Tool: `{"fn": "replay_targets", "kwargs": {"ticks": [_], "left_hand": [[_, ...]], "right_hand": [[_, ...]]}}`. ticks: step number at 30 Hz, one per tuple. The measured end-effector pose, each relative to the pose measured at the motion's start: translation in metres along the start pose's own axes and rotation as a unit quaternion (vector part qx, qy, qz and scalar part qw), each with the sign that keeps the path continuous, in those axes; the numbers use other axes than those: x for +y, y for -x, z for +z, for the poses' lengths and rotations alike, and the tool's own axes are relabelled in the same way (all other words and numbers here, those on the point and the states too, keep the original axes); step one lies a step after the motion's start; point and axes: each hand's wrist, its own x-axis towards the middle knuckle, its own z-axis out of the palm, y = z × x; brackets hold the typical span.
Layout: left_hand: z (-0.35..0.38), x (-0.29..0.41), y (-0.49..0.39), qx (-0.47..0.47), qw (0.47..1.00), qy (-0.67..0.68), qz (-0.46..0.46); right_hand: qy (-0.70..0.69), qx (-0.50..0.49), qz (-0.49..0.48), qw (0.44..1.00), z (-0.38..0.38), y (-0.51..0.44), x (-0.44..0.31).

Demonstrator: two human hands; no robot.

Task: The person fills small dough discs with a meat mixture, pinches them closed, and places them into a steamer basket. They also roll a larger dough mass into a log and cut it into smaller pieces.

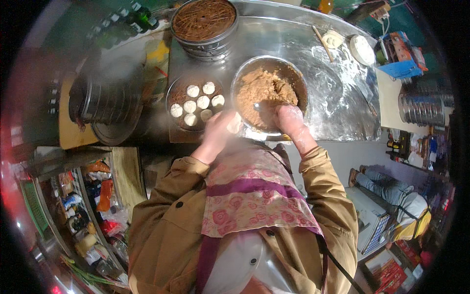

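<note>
My left hand point(220, 125) is curled around a pale piece of dough point(234, 126) between the steamer tray and the bowl. My right hand point(290, 117), dusted with flour, is bent down over the near right rim of a large metal bowl point(238, 70). Its fingertips are hidden in shadow, and whether they grip a tool cannot be made out. Light brown minced filling point(264, 84) fills much of the bowl, with a small shiny spot on it. Left of the bowl, several round white buns point(203, 102) sit on a round steamer tray point(176, 92) lined with brown strands.
Stacked metal steamers point(205, 46) stand at the back. On the floured steel table point(323, 81) lie a rolling pin point(323, 43), a dough lump point(333, 39), a white flour-dusted container point(362, 49) and a blade-like tool point(367, 99). More steamers point(106, 99) stand left; another person point(389, 191) is at right.
</note>
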Motion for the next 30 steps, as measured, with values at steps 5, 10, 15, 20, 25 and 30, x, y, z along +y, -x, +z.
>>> {"fn": "replay_targets", "kwargs": {"ticks": [5,10,15,20,25,30], "left_hand": [[-0.022,-0.026,-0.017,-0.075,0.979,-0.135,0.132],[-0.014,-0.026,-0.016,-0.055,0.981,-0.15,0.11],[-0.004,-0.017,-0.01,-0.031,0.998,-0.059,0.018],[-0.009,-0.022,-0.013,-0.028,0.997,-0.07,0.028],[-0.01,-0.023,-0.014,-0.025,0.997,-0.066,0.03],[-0.01,-0.022,-0.015,-0.028,0.998,-0.058,0.026]], "right_hand": [[-0.096,0.043,-0.071,0.992,-0.023,0.001,-0.004],[-0.072,0.174,-0.079,0.979,-0.032,-0.018,0.001],[-0.009,0.077,-0.106,0.991,0.006,-0.025,0.012],[-0.055,0.11,-0.152,0.981,0.004,-0.01,0.008],[-0.082,0.001,-0.126,0.989,-0.007,0.001,0.007],[-0.165,-0.013,-0.156,0.974,-0.023,0.014,0.012]]}}
